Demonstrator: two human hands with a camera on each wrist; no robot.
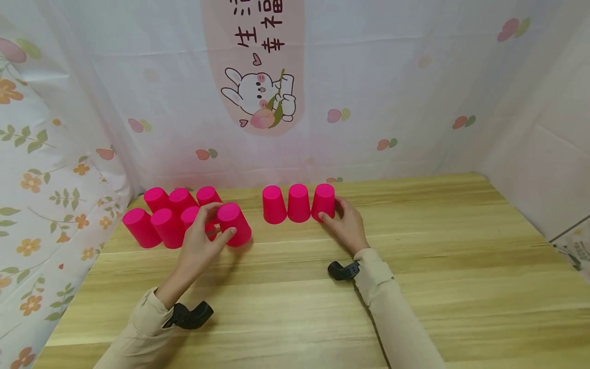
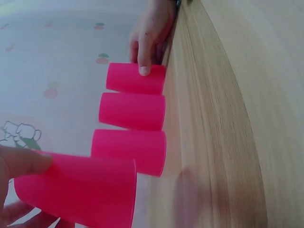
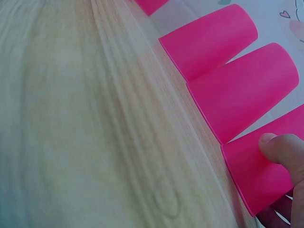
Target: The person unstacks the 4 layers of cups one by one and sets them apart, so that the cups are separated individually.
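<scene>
My left hand grips an upside-down pink plastic cup between thumb and fingers. In the left wrist view this cup is raised above the table, and a shadow falls on the wood beside it. To its right, three more upside-down pink cups stand in a row: a left cup, a middle cup and a right cup. My right hand holds the right cup, its thumb on the near side and its fingers behind. The middle and right cups meet at their rims.
Several other upside-down pink cups cluster at the table's left, partly hidden behind my left hand. A printed white curtain hangs along the back edge, and a floral one along the left. The wood-grain table stretches to the right.
</scene>
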